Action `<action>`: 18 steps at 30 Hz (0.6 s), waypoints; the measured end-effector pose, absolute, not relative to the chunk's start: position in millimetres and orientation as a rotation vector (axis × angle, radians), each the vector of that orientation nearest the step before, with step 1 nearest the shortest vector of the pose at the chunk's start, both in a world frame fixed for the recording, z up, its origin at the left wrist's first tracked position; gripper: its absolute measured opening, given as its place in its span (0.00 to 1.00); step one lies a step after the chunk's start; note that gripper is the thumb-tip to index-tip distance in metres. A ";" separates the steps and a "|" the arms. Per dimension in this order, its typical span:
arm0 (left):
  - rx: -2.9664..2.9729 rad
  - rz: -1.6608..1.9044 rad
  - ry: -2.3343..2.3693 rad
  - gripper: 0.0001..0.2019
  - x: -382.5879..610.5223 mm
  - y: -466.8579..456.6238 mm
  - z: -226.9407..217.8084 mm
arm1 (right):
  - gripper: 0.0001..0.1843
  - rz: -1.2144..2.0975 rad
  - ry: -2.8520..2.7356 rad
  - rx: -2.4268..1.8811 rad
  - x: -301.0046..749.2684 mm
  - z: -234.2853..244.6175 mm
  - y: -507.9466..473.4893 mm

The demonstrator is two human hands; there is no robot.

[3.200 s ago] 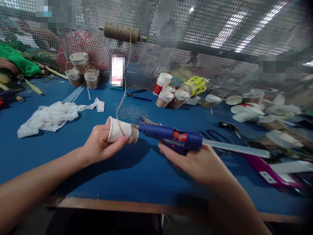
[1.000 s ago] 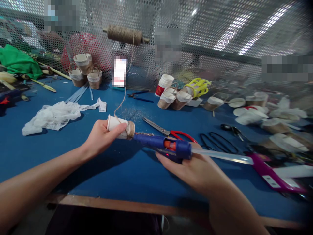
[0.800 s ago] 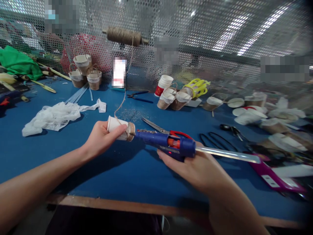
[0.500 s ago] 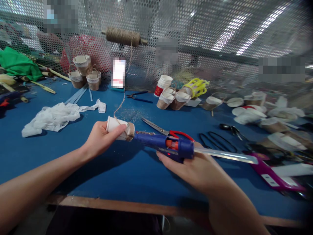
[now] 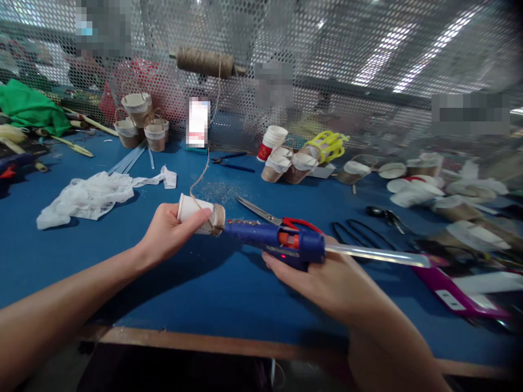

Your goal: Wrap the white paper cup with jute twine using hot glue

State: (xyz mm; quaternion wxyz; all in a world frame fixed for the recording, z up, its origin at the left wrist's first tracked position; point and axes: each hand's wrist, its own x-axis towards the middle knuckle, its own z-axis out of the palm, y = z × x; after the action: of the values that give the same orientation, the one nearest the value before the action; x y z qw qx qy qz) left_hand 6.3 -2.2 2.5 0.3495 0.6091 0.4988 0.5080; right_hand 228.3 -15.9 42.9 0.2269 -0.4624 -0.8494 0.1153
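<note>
My left hand [image 5: 169,231] is closed around a white paper cup [image 5: 188,209] lying on its side, its base toward the right. Brown twine [image 5: 219,218] is wound round the base end, and a strand runs from the cup up to a spool [image 5: 204,61]. A blue hot glue gun [image 5: 261,239] sits in my right hand [image 5: 310,283], whose fingers are wrapped round the handle, partly hidden. The nozzle is at the twine-wrapped end; whether it touches I cannot tell. A clear glue stick [image 5: 376,255] sticks out of the gun's back.
Red-handled scissors [image 5: 261,211] lie just behind the glue gun. White lace [image 5: 87,198] is heaped at left. Several twine-wrapped cups [image 5: 300,167] stand at the back. A purple power strip [image 5: 453,288] and cables are at right. The table's wooden edge [image 5: 196,338] runs along the front.
Almost nothing differs. Both hands, the cup and the glue gun keep nearly the same places, with only a very slight shift of the view.
</note>
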 end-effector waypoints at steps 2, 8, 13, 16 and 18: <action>1.593 1.320 1.282 0.12 6.2 -2.6 2.3 | 0.06 0.272 -2.371 -1.283 231.3 41.5 -15.2; 1.648 1.317 1.293 0.14 5.5 -3.8 1.4 | 0.08 0.270 -2.420 -1.286 225.9 54.4 -14.8; 1.706 1.302 1.298 0.14 4.7 -5.5 0.5 | 0.08 0.313 -2.341 -1.369 221.7 54.5 -16.3; 1.758 1.293 1.284 0.14 4.1 -6.0 0.2 | 0.06 0.374 -2.341 -1.355 226.0 47.5 -15.9; 1.804 1.290 1.266 0.14 3.7 -6.2 0.5 | 0.08 0.464 -2.289 -1.394 227.3 45.8 -15.9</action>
State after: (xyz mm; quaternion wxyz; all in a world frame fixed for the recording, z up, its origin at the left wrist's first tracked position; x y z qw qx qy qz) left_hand 3.7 -6.2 0.5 0.2897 0.6762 0.4743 0.4835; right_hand 227.3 -15.9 45.8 0.2094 -0.5010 -0.8230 0.1668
